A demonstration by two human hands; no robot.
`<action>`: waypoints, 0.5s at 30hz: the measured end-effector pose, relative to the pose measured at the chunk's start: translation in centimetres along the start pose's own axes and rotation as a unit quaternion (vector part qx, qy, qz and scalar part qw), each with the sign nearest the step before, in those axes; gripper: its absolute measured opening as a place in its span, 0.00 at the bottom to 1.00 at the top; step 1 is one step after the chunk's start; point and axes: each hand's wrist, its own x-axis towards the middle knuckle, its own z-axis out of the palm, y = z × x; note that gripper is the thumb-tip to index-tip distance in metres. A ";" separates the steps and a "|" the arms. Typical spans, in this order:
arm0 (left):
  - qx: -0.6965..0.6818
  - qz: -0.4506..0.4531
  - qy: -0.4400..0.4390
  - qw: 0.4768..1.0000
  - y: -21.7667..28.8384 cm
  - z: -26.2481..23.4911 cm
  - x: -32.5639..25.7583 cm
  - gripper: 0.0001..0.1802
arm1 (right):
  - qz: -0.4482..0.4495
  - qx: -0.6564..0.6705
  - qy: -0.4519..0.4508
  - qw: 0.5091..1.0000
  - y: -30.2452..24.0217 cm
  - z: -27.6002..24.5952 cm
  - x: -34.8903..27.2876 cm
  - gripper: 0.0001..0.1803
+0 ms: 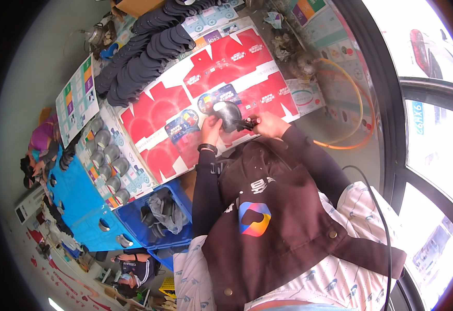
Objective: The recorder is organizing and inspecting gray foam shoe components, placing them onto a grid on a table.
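Observation:
My left hand [211, 130] is closed on the near left edge of a dark, glossy, rounded cap-like piece [228, 117]; a bright white patch shows at its far end. At the right side of this piece, my right hand [270, 126] is closed around something small and dark [246, 123], whose kind I cannot make out. Both hands are close together above a red and white printed cardboard sheet [257, 72] on the table. Stacks of dark grey curved flat pieces [149, 59] lie beyond it.
Several grey rounded caps [111, 153] stand at the table's left end. Below that, a blue bin [182, 199] holds dark pieces and a plastic bag. An orange hose [358, 140] curves at the right, near the window frame. Other people [133, 269] are at the left.

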 end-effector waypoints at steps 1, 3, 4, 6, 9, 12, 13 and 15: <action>0.000 0.001 0.000 1.000 0.1 0.2 0.0 0.28 | 0.009 0.010 -0.014 1.000 0.9 0.1 0.1 0.19; -0.014 0.007 -0.007 1.000 0.2 0.2 -0.1 0.28 | 0.025 -0.023 -0.002 0.999 0.2 -0.4 -0.4 0.20; -0.014 0.006 -0.006 1.000 0.1 0.2 -0.2 0.28 | 0.025 -0.023 -0.004 0.999 0.2 -0.4 -0.3 0.20; -0.031 0.020 -0.012 0.999 0.2 0.5 -0.3 0.28 | 0.041 -0.045 0.087 0.994 0.2 -0.8 -0.2 0.18; -0.026 0.028 -0.002 0.999 0.2 0.7 -0.3 0.28 | 0.017 -0.056 0.112 0.992 -1.3 -1.4 -0.4 0.16; 0.000 0.044 -0.004 0.999 0.6 1.1 -0.4 0.28 | 0.008 -0.061 0.135 0.989 -1.0 -0.9 -0.4 0.16; -0.001 0.045 -0.003 0.999 0.8 1.2 -0.5 0.28 | 0.011 -0.059 0.146 0.987 -0.6 -0.7 -0.4 0.16; -0.010 0.055 0.001 0.998 0.8 1.4 -0.6 0.28 | 0.031 -0.062 0.117 0.991 -0.5 -0.3 -0.8 0.16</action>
